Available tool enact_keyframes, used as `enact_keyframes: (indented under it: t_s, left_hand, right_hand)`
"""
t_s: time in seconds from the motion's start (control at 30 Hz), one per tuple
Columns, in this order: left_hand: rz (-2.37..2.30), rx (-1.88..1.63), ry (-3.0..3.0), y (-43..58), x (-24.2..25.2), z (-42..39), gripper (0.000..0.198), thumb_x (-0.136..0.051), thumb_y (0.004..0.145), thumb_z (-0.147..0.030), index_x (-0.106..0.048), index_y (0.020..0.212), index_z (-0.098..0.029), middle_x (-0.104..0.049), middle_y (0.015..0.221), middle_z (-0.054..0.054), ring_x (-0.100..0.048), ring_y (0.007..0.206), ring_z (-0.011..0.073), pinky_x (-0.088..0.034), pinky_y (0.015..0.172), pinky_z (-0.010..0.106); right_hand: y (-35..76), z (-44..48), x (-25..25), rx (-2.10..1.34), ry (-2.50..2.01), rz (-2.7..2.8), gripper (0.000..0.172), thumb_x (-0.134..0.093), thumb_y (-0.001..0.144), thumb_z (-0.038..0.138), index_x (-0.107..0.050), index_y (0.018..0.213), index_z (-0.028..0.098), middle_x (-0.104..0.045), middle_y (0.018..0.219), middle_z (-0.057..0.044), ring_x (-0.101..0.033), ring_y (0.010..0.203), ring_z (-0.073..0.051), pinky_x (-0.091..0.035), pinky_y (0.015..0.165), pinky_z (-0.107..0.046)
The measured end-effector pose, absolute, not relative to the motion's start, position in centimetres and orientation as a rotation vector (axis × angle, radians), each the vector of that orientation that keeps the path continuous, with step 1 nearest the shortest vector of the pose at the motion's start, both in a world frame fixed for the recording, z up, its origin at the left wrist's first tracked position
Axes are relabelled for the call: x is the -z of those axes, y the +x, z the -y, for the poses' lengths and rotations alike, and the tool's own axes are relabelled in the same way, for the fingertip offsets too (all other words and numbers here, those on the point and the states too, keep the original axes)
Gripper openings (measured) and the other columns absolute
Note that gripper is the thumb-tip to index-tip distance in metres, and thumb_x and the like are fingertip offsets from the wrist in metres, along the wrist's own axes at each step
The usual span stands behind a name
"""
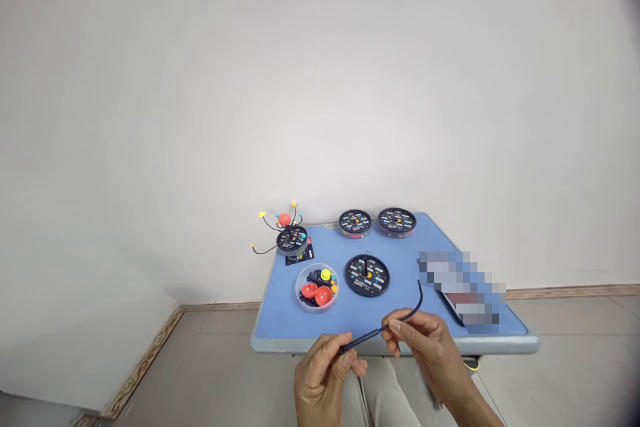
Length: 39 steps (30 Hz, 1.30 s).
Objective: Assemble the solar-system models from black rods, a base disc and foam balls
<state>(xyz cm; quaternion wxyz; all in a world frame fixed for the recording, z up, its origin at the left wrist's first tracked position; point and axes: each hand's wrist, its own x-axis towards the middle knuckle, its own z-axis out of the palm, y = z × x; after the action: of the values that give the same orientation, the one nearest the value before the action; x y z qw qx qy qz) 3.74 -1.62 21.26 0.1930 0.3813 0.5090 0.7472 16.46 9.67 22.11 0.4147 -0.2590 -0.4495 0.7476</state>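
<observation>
Left hand [323, 377] curled tight, pinching near end of black wire [367, 339]. Right hand [430, 353] half closed, fingers gripping wire further along. Wire held in air between hands, over near edge of blue table [270, 328]. Long axis slants from low left to upper right; free tip curves up, pointing at far side of table. Nearest beyond: black disc [367, 275], clear tub [299, 291] holding coloured balls. Further back, two more discs [375, 221], wired ball model [285, 219] on third disc.
</observation>
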Motion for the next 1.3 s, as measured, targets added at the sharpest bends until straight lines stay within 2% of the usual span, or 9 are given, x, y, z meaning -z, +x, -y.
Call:
enact_keyframes:
  t_s: [0.27,0.47,0.63,0.9,1.13,1.3]
  left_hand:
    - [-1.462,-2.113,1.083,4.1,-21.1,1.4,0.02,-0.073,0.082,-0.039,-0.079,0.091,-0.021,-0.067,0.062,0.001,-0.068,0.052,0.0181,-0.059,0.057,0.029]
    - [-1.441,-2.226,1.125,4.2,-20.4,0.7,0.018,-0.076,0.08,-0.038,-0.08,0.089,-0.024,-0.068,0.065,0.0,-0.064,0.046,0.0142,-0.059,0.051,0.025]
    - [-1.494,-2.232,1.131,4.1,-20.2,0.5,0.021,-0.074,0.08,-0.043,-0.08,0.088,-0.024,-0.068,0.063,0.0,-0.062,0.044,0.0146,-0.06,0.049,0.027]
    - [-1.48,-2.212,1.066,4.5,-20.5,1.2,0.014,-0.075,0.081,-0.034,-0.08,0.089,-0.024,-0.068,0.061,-0.001,-0.066,0.049,0.016,-0.059,0.054,0.026]
    - [-1.453,-2.156,1.027,4.7,-20.2,0.9,0.017,-0.072,0.083,-0.036,-0.079,0.088,-0.022,-0.068,0.061,0.001,-0.068,0.052,0.018,-0.061,0.057,0.029]
    - [-1.395,-2.139,1.028,4.6,-20.2,0.9,0.015,-0.072,0.083,-0.035,-0.079,0.09,-0.023,-0.067,0.063,0.0,-0.067,0.053,0.0174,-0.061,0.058,0.031]
  right_hand:
    - [16.4,-9.6,-21.9,-1.887,-0.687,1.092,0.03,-0.087,0.058,0.045,-0.078,0.062,0.016,-0.07,0.056,-0.007,-0.058,0.049,-0.018,-0.044,0.049,-0.03]
    - [16.0,-9.6,-21.8,-1.926,-0.68,1.029,0.033,-0.087,0.057,0.046,-0.076,0.06,0.015,-0.069,0.054,-0.007,-0.057,0.047,-0.016,-0.042,0.047,-0.027]
    - [15.8,-9.7,-21.5,-1.929,-0.665,1.056,0.031,-0.087,0.058,0.045,-0.076,0.06,0.015,-0.068,0.053,-0.006,-0.056,0.046,-0.015,-0.041,0.047,-0.027]
    - [15.7,-9.3,-21.2,-1.878,-0.679,1.057,0.029,-0.087,0.059,0.044,-0.078,0.06,0.017,-0.07,0.054,-0.007,-0.057,0.046,-0.017,-0.045,0.047,-0.029]
    - [15.6,-9.4,-21.1,-1.915,-0.671,1.012,0.029,-0.087,0.058,0.043,-0.076,0.057,0.016,-0.067,0.052,-0.006,-0.056,0.044,-0.015,-0.044,0.045,-0.028]
    - [16.1,-9.4,-21.3,-1.896,-0.66,1.093,0.028,-0.086,0.063,0.042,-0.076,0.059,0.016,-0.068,0.054,-0.006,-0.058,0.046,-0.016,-0.044,0.046,-0.028]
